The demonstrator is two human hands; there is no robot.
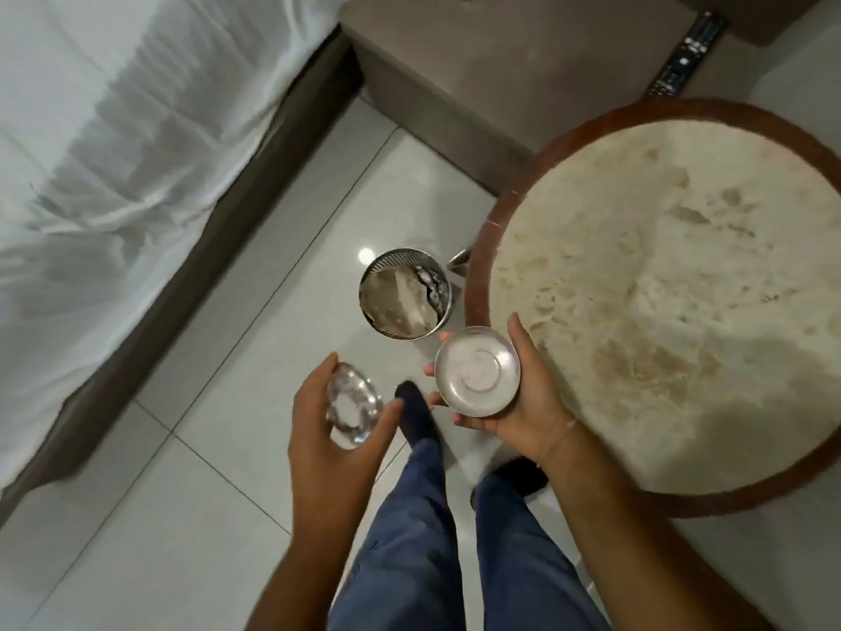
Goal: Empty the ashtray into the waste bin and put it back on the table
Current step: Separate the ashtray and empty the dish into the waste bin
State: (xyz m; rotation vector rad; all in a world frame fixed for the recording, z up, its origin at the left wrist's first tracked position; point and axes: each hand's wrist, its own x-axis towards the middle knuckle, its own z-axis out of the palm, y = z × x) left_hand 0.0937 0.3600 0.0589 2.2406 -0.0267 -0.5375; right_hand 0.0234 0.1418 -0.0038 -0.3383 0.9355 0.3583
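Observation:
My left hand (318,430) grips a clear glass ashtray (352,409), tilted on its side above the floor. My right hand (523,398) holds a round steel saucer (477,371) from below, level, beside the table's edge. A perforated metal waste bin (402,293) stands on the floor ahead of both hands, with crumpled paper inside it. To the right is the round table (673,284) with a pale marble top and a brown wooden rim.
A bed with white sheets (113,152) and a dark frame runs along the left. A grey cabinet (500,61) stands behind the bin, with a remote control (687,52) on it. My legs in blue trousers (432,516) and dark socks are on the tiled floor below the hands.

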